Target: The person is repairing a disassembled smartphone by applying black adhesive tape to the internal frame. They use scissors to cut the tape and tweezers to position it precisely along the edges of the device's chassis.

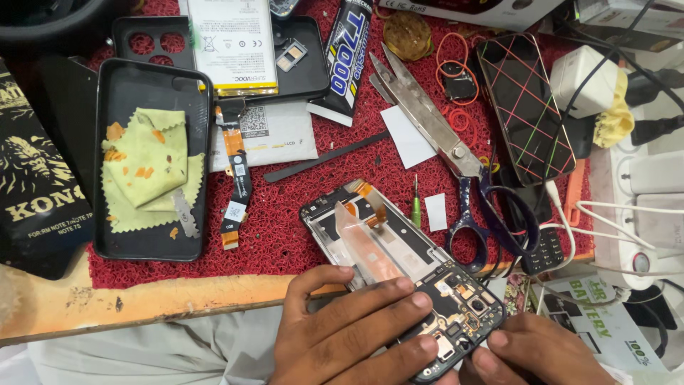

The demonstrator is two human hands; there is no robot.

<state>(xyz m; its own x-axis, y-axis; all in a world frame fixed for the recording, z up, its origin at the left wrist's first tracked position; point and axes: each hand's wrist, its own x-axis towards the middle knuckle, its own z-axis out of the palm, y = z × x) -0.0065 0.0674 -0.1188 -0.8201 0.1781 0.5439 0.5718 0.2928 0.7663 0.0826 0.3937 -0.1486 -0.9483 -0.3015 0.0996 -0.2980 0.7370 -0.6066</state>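
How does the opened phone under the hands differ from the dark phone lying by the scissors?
The opened phone shows bare circuitry, a camera module and a flex ribbon; the dark phone shows an unlit screen crossed by coloured lines. The left hand and right hand grip the opened phone at the mat's edge; the dark phone lies untouched, farther back. Both rest diagonally on the red mat.

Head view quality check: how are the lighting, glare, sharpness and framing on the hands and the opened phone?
Head view: even, soft light with weak shadows; the opened phone is sharp, circuit parts readable; mild glare on the clear film and the scissors blades; the left hand and right hand are cut by the bottom edge; slight wide-angle bend at the corners.
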